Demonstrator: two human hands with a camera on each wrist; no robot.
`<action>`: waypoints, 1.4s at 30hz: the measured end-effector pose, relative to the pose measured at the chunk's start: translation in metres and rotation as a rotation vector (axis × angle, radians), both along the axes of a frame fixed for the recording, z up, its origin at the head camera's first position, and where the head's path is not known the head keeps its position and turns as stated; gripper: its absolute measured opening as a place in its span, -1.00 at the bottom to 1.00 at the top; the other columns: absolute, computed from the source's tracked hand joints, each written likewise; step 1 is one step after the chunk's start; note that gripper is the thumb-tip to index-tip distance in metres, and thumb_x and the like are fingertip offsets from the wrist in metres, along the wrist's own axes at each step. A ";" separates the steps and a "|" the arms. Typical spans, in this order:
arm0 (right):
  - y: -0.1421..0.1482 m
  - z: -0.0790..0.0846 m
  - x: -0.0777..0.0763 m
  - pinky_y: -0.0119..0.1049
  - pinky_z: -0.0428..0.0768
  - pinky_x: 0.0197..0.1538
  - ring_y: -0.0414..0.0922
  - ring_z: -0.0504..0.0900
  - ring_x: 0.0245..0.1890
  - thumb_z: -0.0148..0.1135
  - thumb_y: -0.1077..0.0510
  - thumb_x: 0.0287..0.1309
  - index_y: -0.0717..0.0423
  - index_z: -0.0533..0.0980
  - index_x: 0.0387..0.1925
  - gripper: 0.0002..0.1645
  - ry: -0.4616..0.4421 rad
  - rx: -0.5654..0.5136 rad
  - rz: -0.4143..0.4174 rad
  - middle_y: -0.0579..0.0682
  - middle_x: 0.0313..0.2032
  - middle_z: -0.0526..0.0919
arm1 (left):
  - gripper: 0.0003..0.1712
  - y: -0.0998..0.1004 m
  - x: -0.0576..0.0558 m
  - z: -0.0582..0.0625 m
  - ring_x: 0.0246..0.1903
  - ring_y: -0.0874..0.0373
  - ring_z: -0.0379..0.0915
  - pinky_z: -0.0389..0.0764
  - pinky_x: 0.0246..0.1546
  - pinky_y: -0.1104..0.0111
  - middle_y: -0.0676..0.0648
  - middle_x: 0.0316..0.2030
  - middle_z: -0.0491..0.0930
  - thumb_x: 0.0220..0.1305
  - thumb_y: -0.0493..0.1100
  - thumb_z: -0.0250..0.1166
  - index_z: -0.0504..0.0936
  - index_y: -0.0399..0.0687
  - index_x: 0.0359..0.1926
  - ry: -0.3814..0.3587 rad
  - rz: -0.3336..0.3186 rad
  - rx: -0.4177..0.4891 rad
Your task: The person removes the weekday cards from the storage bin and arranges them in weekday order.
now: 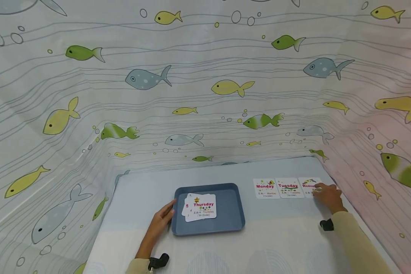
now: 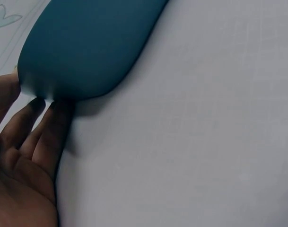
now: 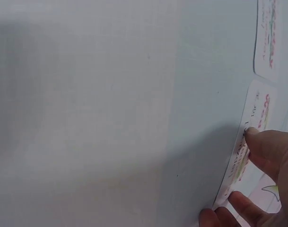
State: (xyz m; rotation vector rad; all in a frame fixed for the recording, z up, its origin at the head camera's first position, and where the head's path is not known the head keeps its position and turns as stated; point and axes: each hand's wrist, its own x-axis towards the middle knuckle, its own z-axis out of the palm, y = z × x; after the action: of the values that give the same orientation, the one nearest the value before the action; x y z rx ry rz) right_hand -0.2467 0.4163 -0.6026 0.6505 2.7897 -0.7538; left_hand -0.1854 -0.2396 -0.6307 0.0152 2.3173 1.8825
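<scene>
My left hand (image 1: 160,220) is at the left edge of a blue tray (image 1: 227,222). In the left wrist view its fingers (image 2: 51,135) reach out and touch the tray's rim. Inside the tray lies a loose stack of white cards, with the Thursday card (image 1: 203,207) on top. At the far right, my right hand (image 1: 330,198) holds the Wednesday card (image 1: 308,182) on the table, covering its right part. In the right wrist view the thumb (image 3: 264,142) rests on the card's face, and other fingers sit at its end.
The Tuesday card (image 1: 289,188) and Monday card (image 1: 266,188) lie in a row left of the Wednesday card. A pale cloth covers the table (image 1: 277,236). Fish-printed sheeting (image 1: 191,125) rises behind it and on both sides.
</scene>
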 end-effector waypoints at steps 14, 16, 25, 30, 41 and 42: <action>0.006 0.003 0.002 0.40 0.38 0.01 0.51 0.09 0.09 0.02 0.04 0.39 0.30 0.18 0.39 -0.32 -0.037 0.083 0.116 0.63 0.10 0.08 | -0.46 0.003 0.000 0.000 0.48 -0.05 0.12 0.37 0.13 0.71 -0.11 0.48 0.26 0.50 -0.13 0.15 0.37 -0.01 0.44 0.031 0.005 0.003; 0.006 0.003 0.003 0.38 0.38 0.01 0.50 0.10 0.08 0.02 0.03 0.39 0.32 0.14 0.40 -0.30 -0.038 0.089 0.127 0.62 0.08 0.09 | -0.46 0.003 0.001 0.000 0.48 -0.06 0.12 0.37 0.14 0.71 -0.11 0.48 0.26 0.50 -0.13 0.15 0.37 -0.01 0.44 0.036 0.007 0.001; 0.005 0.002 0.004 0.35 0.42 0.00 0.44 0.18 0.03 0.01 0.00 0.37 0.46 0.00 0.39 -0.18 -0.034 0.052 0.069 0.61 0.11 0.07 | -0.46 0.001 0.002 -0.002 0.48 0.02 0.14 0.35 0.15 0.70 -0.04 0.47 0.29 0.49 -0.12 0.15 0.38 0.06 0.44 0.027 0.012 -0.017; -0.002 0.002 0.006 0.35 0.42 -0.01 0.46 0.21 0.03 0.03 -0.01 0.38 0.45 0.02 0.39 -0.19 0.012 0.058 0.043 0.60 0.18 0.05 | -0.46 0.000 0.002 -0.001 0.48 0.03 0.14 0.34 0.17 0.71 -0.05 0.46 0.31 0.49 -0.12 0.16 0.39 0.03 0.43 0.036 0.003 -0.025; -0.062 0.009 0.004 0.44 0.40 0.15 0.50 0.31 0.17 0.16 -0.17 0.35 0.43 0.24 0.32 -0.15 0.203 0.082 0.214 0.56 0.20 0.26 | -0.46 -0.001 0.000 0.001 0.48 -0.04 0.14 0.33 0.18 0.72 -0.09 0.45 0.32 0.49 -0.14 0.16 0.39 -0.03 0.43 0.061 0.005 -0.039; -0.068 0.011 0.003 0.43 0.40 0.16 0.48 0.33 0.17 0.16 -0.16 0.36 0.43 0.25 0.31 -0.17 0.226 0.064 0.235 0.55 0.20 0.27 | -0.46 -0.001 0.000 0.001 0.48 -0.05 0.13 0.32 0.18 0.73 -0.10 0.45 0.32 0.49 -0.14 0.16 0.39 -0.03 0.43 0.063 0.004 -0.039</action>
State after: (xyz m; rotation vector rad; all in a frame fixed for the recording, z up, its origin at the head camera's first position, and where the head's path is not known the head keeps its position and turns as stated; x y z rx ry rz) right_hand -0.2434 0.3487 -0.5918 0.2511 3.0324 -0.7333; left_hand -0.1852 -0.2403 -0.6302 0.0663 2.3959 1.8643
